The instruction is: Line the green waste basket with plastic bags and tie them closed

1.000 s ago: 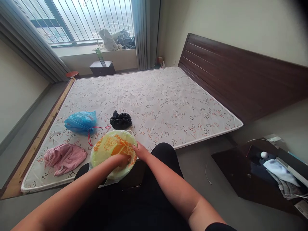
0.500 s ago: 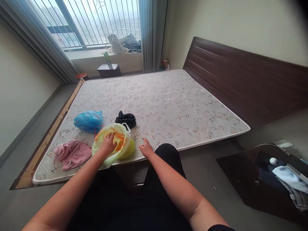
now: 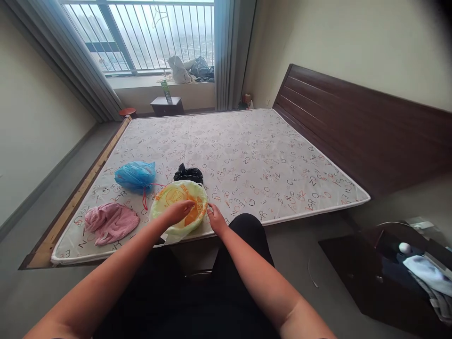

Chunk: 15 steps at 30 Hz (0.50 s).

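Observation:
A round bin (image 3: 165,207) lined with a pale yellow-green plastic bag with orange print stands at the mattress's near edge. My left hand (image 3: 181,211) reaches inside its mouth, fingers bunched near the orange print; whether they pinch the bag is too small to tell. At the bin's right rim is my right hand (image 3: 216,219), its thumb and fingers apart, fingertips touching or nearly touching the rim. Behind the bin lies a black plastic bag (image 3: 189,174). A blue plastic bag (image 3: 135,175) with red ties and a pink cloth (image 3: 111,222) lie to the left.
The patterned mattress (image 3: 240,146) spans the middle, with a dark headboard (image 3: 339,113) at the right. A dark glossy table (image 3: 356,268) holding cloths stands at the lower right. A small nightstand (image 3: 167,106) is below the window.
The bin has turned upright and shifted right, its bag's mouth now facing up. My left hand has moved right inside it, its fingers drawn together. My right hand has come closer to the rim.

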Motion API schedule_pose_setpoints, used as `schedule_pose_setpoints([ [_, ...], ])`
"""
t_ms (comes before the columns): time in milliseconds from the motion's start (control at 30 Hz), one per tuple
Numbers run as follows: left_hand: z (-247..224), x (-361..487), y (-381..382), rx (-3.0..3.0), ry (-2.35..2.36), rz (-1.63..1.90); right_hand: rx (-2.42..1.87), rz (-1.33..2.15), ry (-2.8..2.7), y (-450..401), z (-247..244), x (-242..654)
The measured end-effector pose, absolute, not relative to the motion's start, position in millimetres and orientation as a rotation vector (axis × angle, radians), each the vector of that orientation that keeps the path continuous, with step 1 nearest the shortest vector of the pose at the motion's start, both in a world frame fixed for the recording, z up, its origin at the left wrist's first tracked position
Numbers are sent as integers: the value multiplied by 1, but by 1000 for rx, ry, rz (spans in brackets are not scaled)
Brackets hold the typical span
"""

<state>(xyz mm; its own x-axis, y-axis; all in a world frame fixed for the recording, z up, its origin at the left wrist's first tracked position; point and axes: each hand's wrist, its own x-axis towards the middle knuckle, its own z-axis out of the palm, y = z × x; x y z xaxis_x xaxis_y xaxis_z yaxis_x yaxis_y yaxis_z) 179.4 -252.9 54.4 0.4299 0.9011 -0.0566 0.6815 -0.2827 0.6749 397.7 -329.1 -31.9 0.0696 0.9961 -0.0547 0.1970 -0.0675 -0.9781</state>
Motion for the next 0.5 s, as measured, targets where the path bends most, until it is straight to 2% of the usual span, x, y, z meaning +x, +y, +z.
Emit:
schedule_pose_setpoints([
  [67, 71, 163, -236, 2147, 1422, 507, -1439, 1113, -1260, -329, -33, 399],
  [167, 78, 132, -213, 2267, 1837, 536, -1458, 1136, -1247, -328, -34, 402],
  [333, 42, 104, -210, 1958, 2114, 120, -1476, 1160, -1243, -327, -34, 403],
  [500, 25, 108, -218, 1913, 2187, 58, -1500, 1160, -1307, -328, -35, 403],
])
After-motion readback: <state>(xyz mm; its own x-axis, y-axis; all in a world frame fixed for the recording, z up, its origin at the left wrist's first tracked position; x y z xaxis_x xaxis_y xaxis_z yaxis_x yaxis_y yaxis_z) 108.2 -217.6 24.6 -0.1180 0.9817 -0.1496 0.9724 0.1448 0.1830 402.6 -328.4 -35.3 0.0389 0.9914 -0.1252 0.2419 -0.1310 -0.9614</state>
